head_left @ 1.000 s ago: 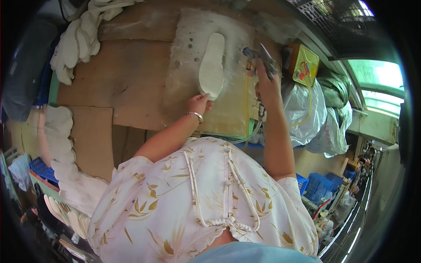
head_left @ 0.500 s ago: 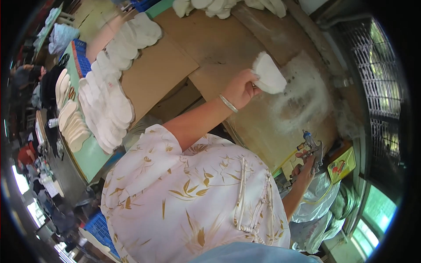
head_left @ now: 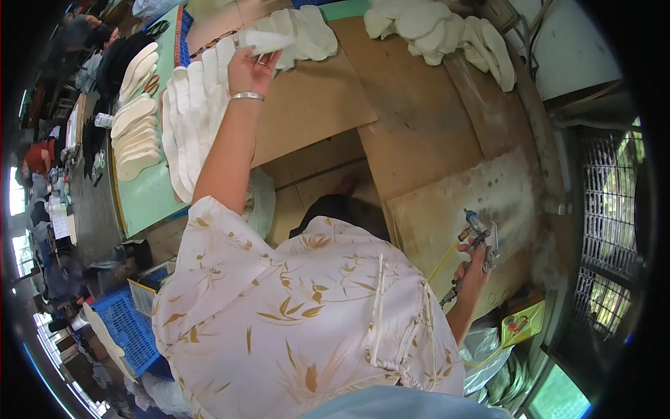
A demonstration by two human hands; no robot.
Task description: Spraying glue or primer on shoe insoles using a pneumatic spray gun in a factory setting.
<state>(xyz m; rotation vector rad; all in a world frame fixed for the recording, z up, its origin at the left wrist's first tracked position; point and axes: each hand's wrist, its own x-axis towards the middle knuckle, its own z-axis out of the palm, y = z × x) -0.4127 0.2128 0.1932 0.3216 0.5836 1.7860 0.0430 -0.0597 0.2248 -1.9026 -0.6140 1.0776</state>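
My left hand [head_left: 248, 72], with a bangle at its wrist, is closed on a white insole [head_left: 273, 42]. It reaches over the far left of the work surface, where that insole hangs above or against a long row of overlapping white insoles [head_left: 183, 115]. I cannot tell whether the insole touches the row. On the right, my right hand [head_left: 474, 269] is wrapped round a metal spray gun [head_left: 479, 234] with a yellow hose [head_left: 442, 263]. The gun is above the stained corner of the brown board [head_left: 426, 202].
A heap of white insoles [head_left: 419, 28] lies at the back. Cream insoles [head_left: 136, 136] and scissors [head_left: 151, 85] rest on the green table [head_left: 150, 202] at left. A blue crate [head_left: 129, 325] stands at lower left, a yellow tray [head_left: 523, 322] at lower right. People are visible far left.
My left hand has swung from the stained board on the right to the insole row at far left, carrying the white insole. My right hand still grips the spray gun. The view has shifted.
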